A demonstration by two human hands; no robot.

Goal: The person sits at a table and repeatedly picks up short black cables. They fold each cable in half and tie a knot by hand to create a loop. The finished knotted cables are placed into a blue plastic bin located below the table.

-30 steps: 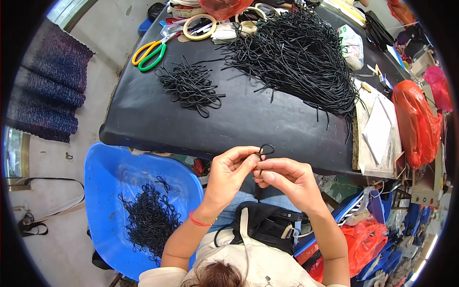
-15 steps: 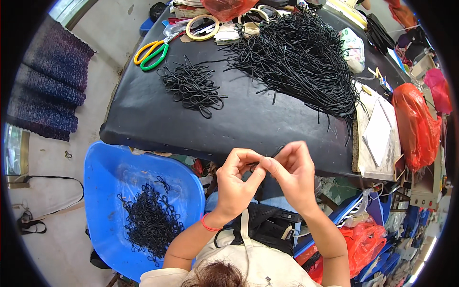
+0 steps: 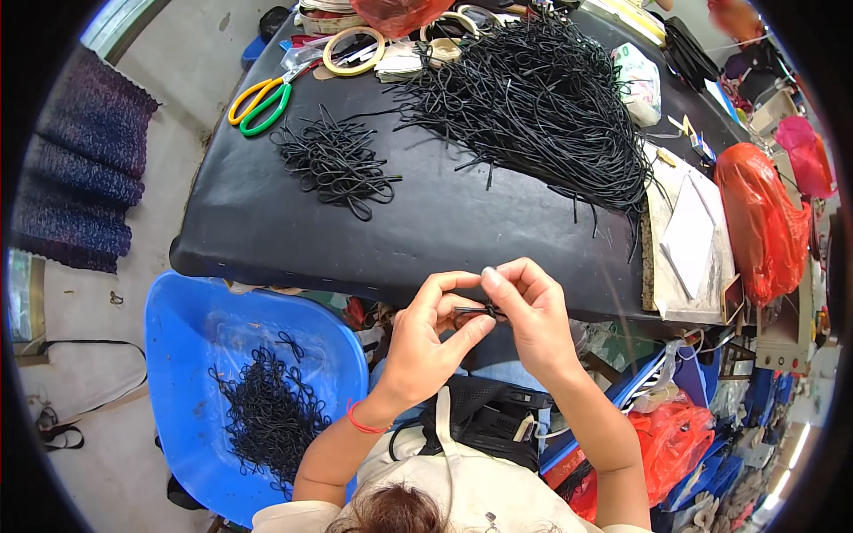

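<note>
Just off the table's near edge, both hands meet around a short black cord (image 3: 474,310). My left hand (image 3: 434,330) pinches it between thumb and fingers, with a strand running across the gap. My right hand (image 3: 530,311) closes on the cord's other side, where it bunches into what looks like a knot. Part of the cord is hidden by the fingers. On the black table (image 3: 293,235) lie a small pile of looped black cords (image 3: 333,164) and a large heap of long black cords (image 3: 533,115).
A blue tub (image 3: 169,355) at the left holds a pile of knotted black cords (image 3: 271,413). Scissors (image 3: 265,108) with yellow and green handles and a tape roll (image 3: 330,59) lie at the far left. A pale board (image 3: 662,266) and a red bag (image 3: 755,231) stand at the right.
The view has shifted slightly, moving the table leftward in the picture. My fingers have changed their grip, and more of the black cord now shows between my hands.
</note>
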